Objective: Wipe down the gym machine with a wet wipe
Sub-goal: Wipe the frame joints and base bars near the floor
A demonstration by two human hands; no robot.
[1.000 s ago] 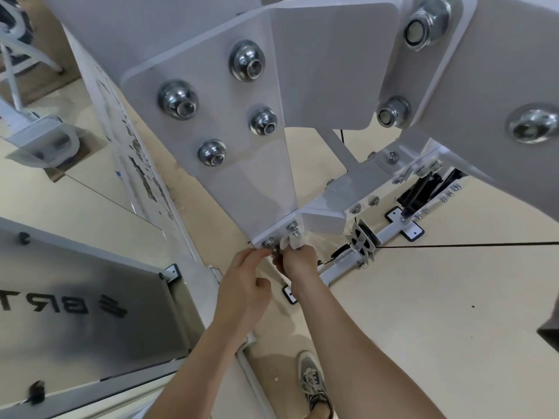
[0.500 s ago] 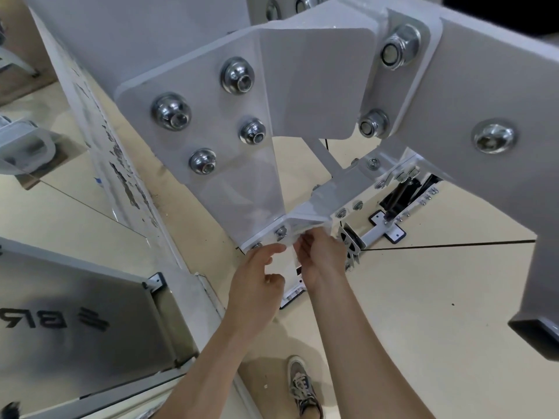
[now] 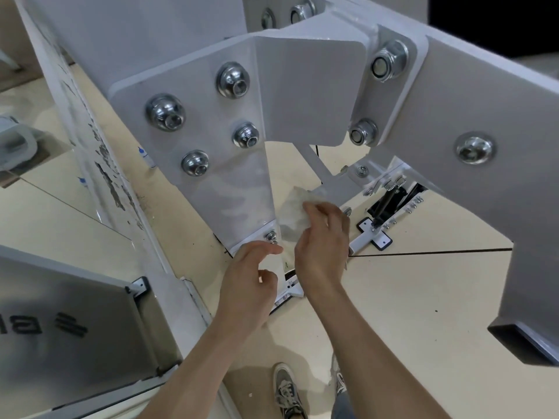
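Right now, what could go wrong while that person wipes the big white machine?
The wet wipe in the right hand could snag on the small bolt at the foot of the post and tear. The left hand hovers beside that bolt, so it might get scraped. The bolted bracket looks close overhead, so the person might bump it when rising.

Blocked above by bolted plate (image 3: 217, 192) and slanted beam (image 3: 499, 95). Walled left by chipped upright (image 3: 90, 140). Open over floor (image 3: 408, 313) rightward.
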